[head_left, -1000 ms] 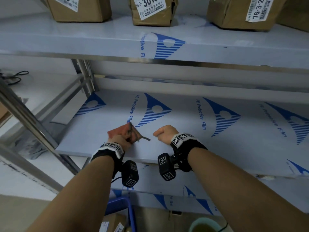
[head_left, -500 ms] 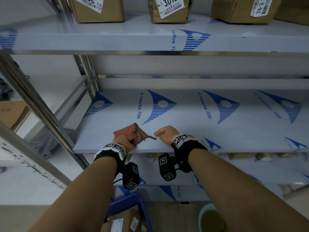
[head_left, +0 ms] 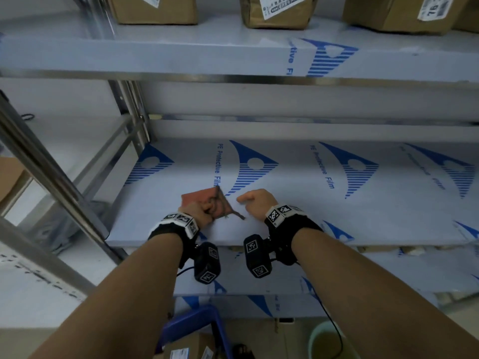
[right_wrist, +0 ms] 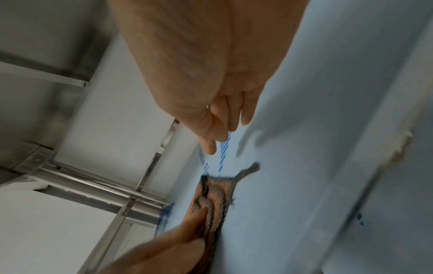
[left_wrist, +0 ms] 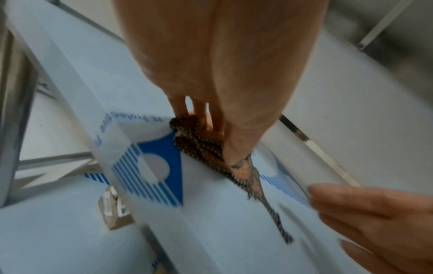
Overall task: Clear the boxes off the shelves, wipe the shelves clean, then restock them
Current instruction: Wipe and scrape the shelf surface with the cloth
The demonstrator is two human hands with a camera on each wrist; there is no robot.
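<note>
Left hand (head_left: 201, 211) still gripping the cloth (head_left: 207, 202) near the shelf (head_left: 363, 224) front edge, right hand (head_left: 255, 203) staying loosely open beside it, fingertips hidden.

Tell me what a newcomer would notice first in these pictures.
First, the reddish cloth gripped by the left hand on the middle shelf, whose film bears blue triangle logos. Just right of it the right hand hangs empty, fingers loosely curled. Above, cardboard boxes line the upper shelf.

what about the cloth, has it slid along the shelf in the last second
No clear move. The cloth, gripped by the left hand, sits just left of the blue triangle logo's lower tip, as before; the camera shifted instead.
</note>
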